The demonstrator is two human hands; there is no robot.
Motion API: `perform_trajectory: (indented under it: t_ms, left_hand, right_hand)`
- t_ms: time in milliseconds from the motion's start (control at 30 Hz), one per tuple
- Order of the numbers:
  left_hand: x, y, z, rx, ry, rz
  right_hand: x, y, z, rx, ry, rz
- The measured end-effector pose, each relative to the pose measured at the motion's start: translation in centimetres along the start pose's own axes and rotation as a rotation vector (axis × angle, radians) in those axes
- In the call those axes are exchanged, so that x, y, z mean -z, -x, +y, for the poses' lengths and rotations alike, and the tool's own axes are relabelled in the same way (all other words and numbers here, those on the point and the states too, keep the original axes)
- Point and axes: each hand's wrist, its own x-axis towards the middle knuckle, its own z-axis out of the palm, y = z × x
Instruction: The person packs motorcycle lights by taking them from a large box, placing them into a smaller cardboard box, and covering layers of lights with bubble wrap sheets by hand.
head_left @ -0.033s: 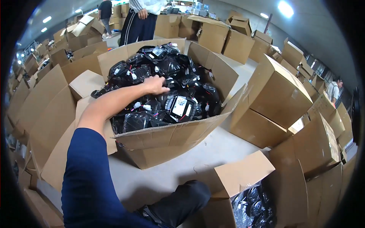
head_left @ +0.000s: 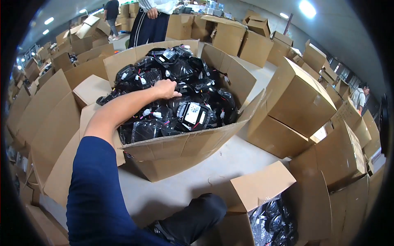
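No visible change from the earlier frame, taken at the same instant: arm, hand and boxes sit alike. Left hand [head_left: 165, 88] stretched far forward, palm down, on the heap of black bagged devices [head_left: 180, 94] that fills the large open cardboard box [head_left: 184, 149]. Fingers curled over one bag near the top of the pile; cannot tell whether they actually clamp it or only rest on it. Forearm bare, upper arm in a dark blue sleeve [head_left: 94, 192] coming in from the lower left, elbow slightly bent, reaching across the box's left flap. One device with a white label [head_left: 192, 114] lies face up just right of the wrist. The right hand is out of view. A dark-trousered knee [head_left: 193, 217] is down on the grey floor [head_left: 184, 184] in front of the box. Lower right, a smaller open carton [head_left: 254, 192] holds more bagged black pieces [head_left: 275, 221]. Closed and flattened cartons crowd both sides; a big sealed one [head_left: 299, 98] leans against the main box's right flap. A person in dark striped trousers [head_left: 150, 26] stands just behind the box; another stands at the far right edge [head_left: 360, 96].
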Motion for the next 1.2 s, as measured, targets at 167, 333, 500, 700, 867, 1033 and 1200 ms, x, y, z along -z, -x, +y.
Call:
perform_trajectory:
  t_ms: [167, 333, 500, 700, 867, 1033, 1200]
  left_hand:
    - [-0.2, -2.1, -2.0, -0.256, -0.225, 0.025]
    - [-1.8, -1.5, -1.7, -0.032, -0.061, 0.190]
    - [5.1, 2.4, -4.1, -0.184, 0.213, 0.511]
    - [19.2, 6.3, 0.0, -0.568, 0.497, 0.647]
    - [24.5, 11.5, 14.1, -0.836, 1.081, 0.492]
    - [22.6, 16.8, 28.4, -1.007, 1.072, 0.285]
    - [17.1, 22.4, 43.0, -1.106, 1.223, 0.318]
  right_hand:
    - [-0.8, 0.7, 0.5, -0.159, -0.107, -0.021]
    - [0.9, 0.3, -2.7, -0.259, -0.002, -0.068]
    - [1.7, 0.3, -2.3, -0.221, -0.150, -0.082]
    - [5.3, -8.1, -12.4, 0.105, -0.409, 0.300]
    - [13.6, -12.7, -33.0, 0.318, -0.732, 0.118]
    - [21.6, -11.2, -45.1, 0.712, -0.940, 0.558]
    - [24.0, -12.1, -47.6, 0.627, -0.183, 0.950]
